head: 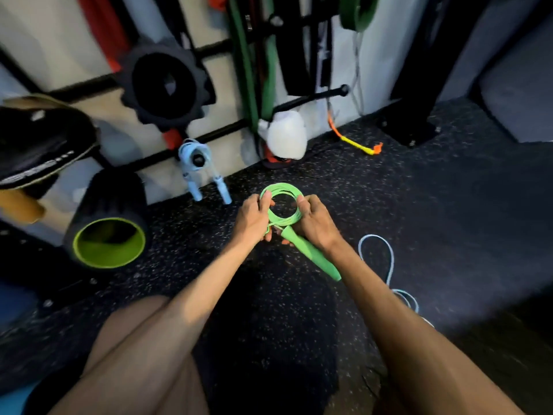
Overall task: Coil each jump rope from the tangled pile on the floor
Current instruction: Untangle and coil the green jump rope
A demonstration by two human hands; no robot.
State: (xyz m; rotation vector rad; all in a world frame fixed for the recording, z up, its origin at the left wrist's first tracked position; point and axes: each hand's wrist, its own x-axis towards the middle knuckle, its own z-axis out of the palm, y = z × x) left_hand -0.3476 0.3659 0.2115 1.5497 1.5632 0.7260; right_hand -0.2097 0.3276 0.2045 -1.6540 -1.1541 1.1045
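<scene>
Gripping hard with both hands: left hand (254, 218) curled round the left side of the green rope (281, 186), right hand (314, 223) wrapped round the right side, just above the handle (317, 259). Held up off the floor (449, 205), out in front of the knees, with several loops stacked into a tidy ring and the handle poking back toward the right forearm.

Looks nearly finished on this one. Probably just tucking or securing the tail end, though with that part hidden under the fingers, cannot tell for sure.

Done, by the look of it: hung blue rope (191, 149), coiled and looped onto the rack (218, 132) by the wall.

Left to do: loose blue rope (374, 236), sprawled uncoiled on the floor to the right. Further back, a yellow cord (356, 144) near the wall, maybe a rope, maybe a band, too blurred to call.
</scene>
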